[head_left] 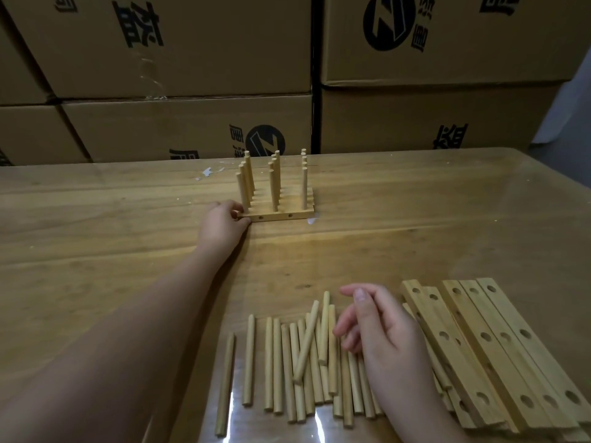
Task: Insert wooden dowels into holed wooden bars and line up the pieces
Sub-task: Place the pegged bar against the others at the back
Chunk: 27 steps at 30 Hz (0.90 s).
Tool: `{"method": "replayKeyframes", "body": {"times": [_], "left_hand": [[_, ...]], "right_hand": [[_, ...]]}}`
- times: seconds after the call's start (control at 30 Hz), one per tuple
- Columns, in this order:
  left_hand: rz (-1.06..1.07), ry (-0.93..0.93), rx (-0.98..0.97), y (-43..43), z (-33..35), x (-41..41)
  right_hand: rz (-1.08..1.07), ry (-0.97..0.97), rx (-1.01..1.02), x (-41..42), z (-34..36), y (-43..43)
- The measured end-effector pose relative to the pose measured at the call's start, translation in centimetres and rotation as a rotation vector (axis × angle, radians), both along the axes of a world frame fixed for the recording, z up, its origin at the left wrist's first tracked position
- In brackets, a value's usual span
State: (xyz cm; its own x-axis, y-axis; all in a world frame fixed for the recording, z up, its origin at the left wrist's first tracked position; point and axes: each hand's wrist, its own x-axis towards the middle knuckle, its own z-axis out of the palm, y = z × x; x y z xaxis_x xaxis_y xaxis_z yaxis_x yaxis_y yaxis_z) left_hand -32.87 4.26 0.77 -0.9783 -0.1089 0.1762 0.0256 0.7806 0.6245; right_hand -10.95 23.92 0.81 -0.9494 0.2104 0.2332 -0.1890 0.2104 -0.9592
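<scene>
Left hand (224, 223) pinches the left end of the front bar (278, 215); right hand (380, 334) hangs loosely spread, holding nothing.
Loose dowels (287, 362) lie under the right hand, long axes pointing away from the person; blank bars (486, 346) just right of them, the front bar well beyond across open table (96, 251).

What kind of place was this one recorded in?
Likely a warehouse or stockroom used for bench assembly: printed cardboard cartons stacked behind a wooden table, with loose dowels and holed bars laid out in batches near finished doweled bars.
</scene>
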Motion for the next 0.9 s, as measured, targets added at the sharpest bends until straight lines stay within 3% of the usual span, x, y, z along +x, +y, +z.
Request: {"method": "replayKeyframes", "body": {"times": [0.43, 0.73, 0.9], "left_hand": [[0.002, 0.024, 0.022, -0.3, -0.4, -0.4], [-0.004, 0.017, 0.229, -0.9, -0.2, 2.9], [-0.159, 0.014, 0.255, -1.0, -0.6, 9.0]], "right_hand": [[-0.018, 0.057, 0.025, 0.2, 0.2, -0.2], [-0.057, 0.197, 0.378, 0.8, -0.2, -0.5], [-0.201, 0.289, 0.597, 1.5, 1.0, -0.7]]}}
